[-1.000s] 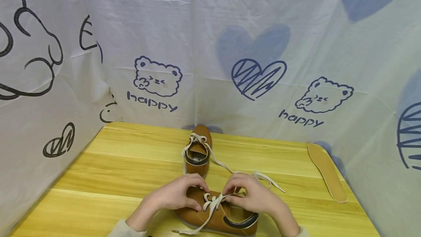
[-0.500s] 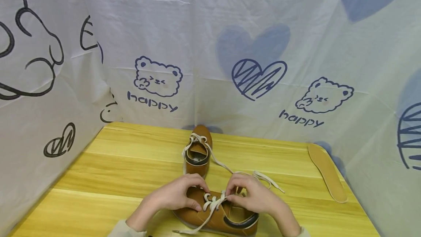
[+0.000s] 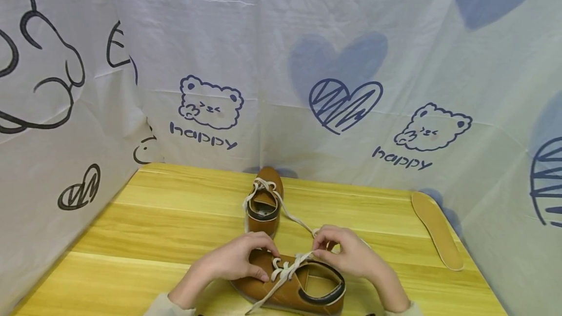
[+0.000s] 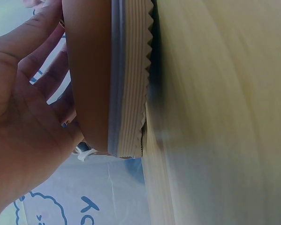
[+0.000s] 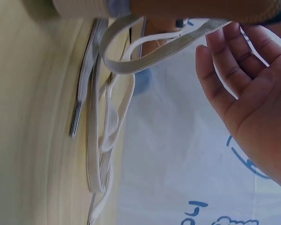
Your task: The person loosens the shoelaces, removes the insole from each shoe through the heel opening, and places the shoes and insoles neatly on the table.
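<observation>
A brown low shoe (image 3: 281,296) lies crosswise at the front of the table, toe to the left, with off-white laces across its tongue. My left hand (image 3: 239,257) grips it over the toe area, thumb on the near side; the left wrist view shows the palm beside the brown upper (image 4: 91,75) and its ribbed sole. Above the shoe's opening, my right hand (image 3: 344,252) pinches a white shoelace (image 3: 304,259) between thumb and forefinger, drawn taut from the eyelets. In the right wrist view the lace (image 5: 173,49) runs up to the fingers, the pinch itself partly hidden behind the shoe.
A second brown shoe (image 3: 270,178) stands behind, laces loose, one trailing right across the wooden table (image 3: 175,218). A tan insole (image 3: 439,235) lies at the right edge. Printed white cloth (image 3: 272,135) hangs behind and at both sides.
My right hand has moved right, away from the shoe's tongue, drawing the lace out with it. The lace's front tail has shifted slightly. My left hand has stayed put.
</observation>
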`<state>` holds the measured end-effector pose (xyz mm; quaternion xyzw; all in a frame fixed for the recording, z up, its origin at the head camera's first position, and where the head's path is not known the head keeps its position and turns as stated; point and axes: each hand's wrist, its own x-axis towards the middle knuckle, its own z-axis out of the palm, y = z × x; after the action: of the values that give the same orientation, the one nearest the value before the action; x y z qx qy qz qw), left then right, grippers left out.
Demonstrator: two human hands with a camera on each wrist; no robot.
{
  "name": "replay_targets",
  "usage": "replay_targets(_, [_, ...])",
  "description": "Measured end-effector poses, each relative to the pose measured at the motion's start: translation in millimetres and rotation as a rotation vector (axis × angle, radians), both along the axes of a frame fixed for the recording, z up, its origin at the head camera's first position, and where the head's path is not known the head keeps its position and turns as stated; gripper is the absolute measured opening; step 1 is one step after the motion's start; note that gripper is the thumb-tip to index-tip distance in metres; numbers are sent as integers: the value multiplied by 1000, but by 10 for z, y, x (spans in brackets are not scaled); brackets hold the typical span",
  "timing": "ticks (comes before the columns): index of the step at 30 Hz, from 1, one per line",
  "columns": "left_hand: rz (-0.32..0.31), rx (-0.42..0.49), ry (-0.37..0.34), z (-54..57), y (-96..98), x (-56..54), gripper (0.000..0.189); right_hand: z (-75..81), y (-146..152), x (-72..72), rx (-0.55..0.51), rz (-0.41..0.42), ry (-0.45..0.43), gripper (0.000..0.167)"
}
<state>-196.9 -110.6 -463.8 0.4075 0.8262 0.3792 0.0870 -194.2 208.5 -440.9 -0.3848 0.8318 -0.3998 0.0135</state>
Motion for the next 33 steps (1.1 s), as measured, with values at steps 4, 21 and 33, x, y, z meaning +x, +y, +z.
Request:
replay_targets(4, [2,2,-10,1,2,3,37,-7,73,-20,4,-30,-12,6])
replay_targets(21, [6,-5,-12,-2,-3,5,37,-43,322,-106,132,-168,-94,7])
replay_targets(33, [6,-8,9,6,-3,5,38,-74,350,-132,232,-173,-139,3])
